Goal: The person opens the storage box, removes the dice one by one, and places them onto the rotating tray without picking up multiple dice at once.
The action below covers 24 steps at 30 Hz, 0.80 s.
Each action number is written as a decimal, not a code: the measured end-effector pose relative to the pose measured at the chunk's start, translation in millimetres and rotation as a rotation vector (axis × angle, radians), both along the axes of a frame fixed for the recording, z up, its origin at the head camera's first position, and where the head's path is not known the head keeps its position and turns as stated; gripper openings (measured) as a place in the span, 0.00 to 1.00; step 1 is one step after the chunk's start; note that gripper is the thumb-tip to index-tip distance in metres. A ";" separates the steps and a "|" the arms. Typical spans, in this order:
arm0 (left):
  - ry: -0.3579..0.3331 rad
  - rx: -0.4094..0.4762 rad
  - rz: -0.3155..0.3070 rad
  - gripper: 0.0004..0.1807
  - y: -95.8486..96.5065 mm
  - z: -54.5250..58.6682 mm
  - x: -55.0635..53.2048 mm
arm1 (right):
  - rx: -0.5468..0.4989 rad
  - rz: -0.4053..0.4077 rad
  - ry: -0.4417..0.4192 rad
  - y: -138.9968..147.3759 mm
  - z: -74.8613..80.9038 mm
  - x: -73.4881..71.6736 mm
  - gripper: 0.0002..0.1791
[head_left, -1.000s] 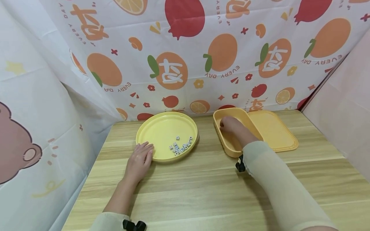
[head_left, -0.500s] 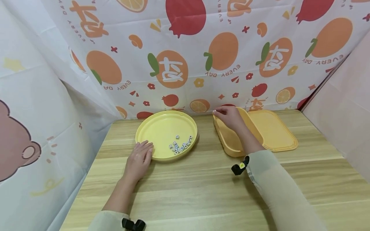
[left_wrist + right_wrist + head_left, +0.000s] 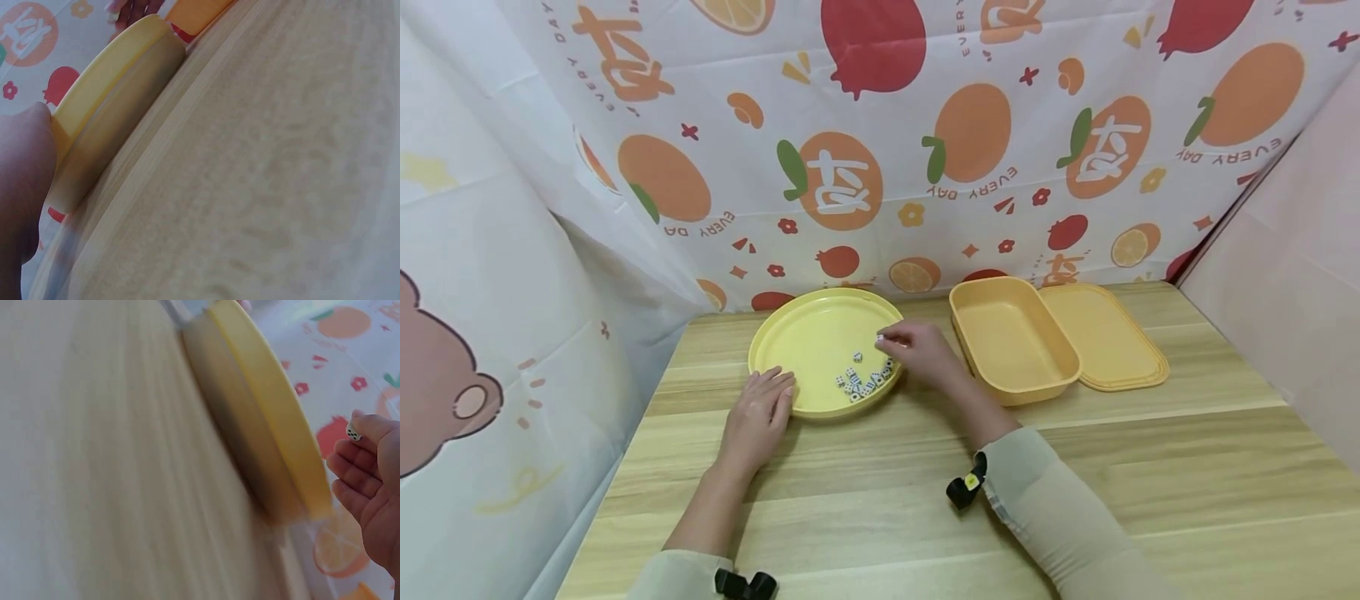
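Observation:
A round yellow tray [image 3: 812, 333] lies on the wooden table, with several white dice [image 3: 855, 379] gathered toward its near right side. Resting on the tray's near left rim is my left hand [image 3: 758, 414], its fingers extended over the edge. Above the tray's right side, my right hand [image 3: 927, 358] pinches one white die [image 3: 353, 430] between thumb and finger. The right wrist view shows that die's dark pips and the other fingers loosely curled below it. In the left wrist view the tray's side wall [image 3: 119, 125] stands beside my left thumb.
Right of the tray is an orange-yellow rectangular box [image 3: 1011, 333], without its cover. A matching flat lid [image 3: 1105, 337] lies against the box's right side. Behind the table [image 3: 865, 508] hangs a fruit-print cloth [image 3: 910, 167].
My right hand was down inside the box, rose over its left rim with a die showing at the fingertips, and moved left over the tray. The left hand stays on the rim.

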<state>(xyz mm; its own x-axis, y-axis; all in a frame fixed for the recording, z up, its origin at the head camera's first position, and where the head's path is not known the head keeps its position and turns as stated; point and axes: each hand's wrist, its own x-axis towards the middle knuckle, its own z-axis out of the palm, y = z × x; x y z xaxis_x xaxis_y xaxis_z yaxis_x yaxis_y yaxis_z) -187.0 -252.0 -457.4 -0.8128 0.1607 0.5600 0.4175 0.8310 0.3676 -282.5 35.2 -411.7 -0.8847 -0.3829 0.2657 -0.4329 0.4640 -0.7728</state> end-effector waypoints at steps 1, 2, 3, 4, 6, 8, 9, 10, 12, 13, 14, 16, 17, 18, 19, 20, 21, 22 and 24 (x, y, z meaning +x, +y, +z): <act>-0.003 -0.001 0.002 0.16 -0.2 -0.2 0.1 | 0.012 0.013 0.001 -4.5 -1.2 1.9 0.16; -0.007 -0.001 0.003 0.16 -0.1 0.0 0.5 | 0.021 0.026 0.005 -8.7 -2.4 2.9 0.16; -0.010 -0.002 0.004 0.17 -0.2 0.0 0.7 | 0.034 0.035 0.010 -12.3 -3.4 3.5 0.16; -0.015 -0.002 0.005 0.17 -0.3 0.1 1.0 | 0.047 0.044 0.013 -15.5 -4.7 3.5 0.16; -0.018 -0.006 0.006 0.17 -0.1 0.0 1.5 | 0.083 0.053 0.017 -20.6 -6.4 3.5 0.17; -0.018 -0.009 0.004 0.17 0.1 0.5 1.9 | 0.114 0.058 0.021 -24.1 -8.1 2.8 0.17; -0.017 -0.010 0.004 0.17 0.1 0.7 2.0 | 0.123 0.059 0.019 -25.3 -9.0 2.6 0.17; -0.016 -0.012 0.003 0.17 0.6 0.5 1.8 | 0.127 0.057 0.017 -25.5 -9.8 2.8 0.17; -0.013 -0.014 0.002 0.17 1.2 0.3 1.8 | 0.115 0.051 0.014 -24.7 -10.7 3.6 0.17; -0.013 -0.013 0.001 0.17 1.5 0.5 1.8 | 0.104 0.047 0.014 -23.8 -10.5 4.4 0.17; -0.012 -0.013 0.001 0.17 1.7 0.3 1.7 | 0.089 0.042 0.011 -22.6 -10.4 5.0 0.17; -0.012 -0.008 0.000 0.17 1.9 0.1 1.5 | 0.057 0.035 0.014 -19.4 -8.8 6.7 0.17; -0.011 -0.005 0.000 0.17 1.8 0.1 1.5 | 0.048 0.027 0.015 -17.6 -7.8 7.5 0.17; -0.009 -0.004 0.000 0.17 1.8 0.1 1.4 | 0.044 0.020 0.020 -15.7 -7.1 8.1 0.17; -0.007 -0.003 0.000 0.17 1.7 -0.1 1.1 | 0.038 0.014 0.024 -13.5 -5.9 9.0 0.17; -0.005 -0.002 0.001 0.17 1.4 -0.5 0.9 | 0.029 0.008 0.023 -11.0 -4.8 9.9 0.17; -0.005 -0.002 0.002 0.17 1.1 -0.6 0.8 | 0.021 0.001 0.025 -8.2 -3.4 11.2 0.17; -0.007 -0.003 0.003 0.17 0.8 -0.6 0.8 | 0.016 -0.008 0.025 -5.3 -2.0 12.5 0.17; -0.011 -0.006 0.007 0.17 0.3 -0.5 1.1 | -0.012 -0.016 0.033 1.8 2.2 15.3 0.18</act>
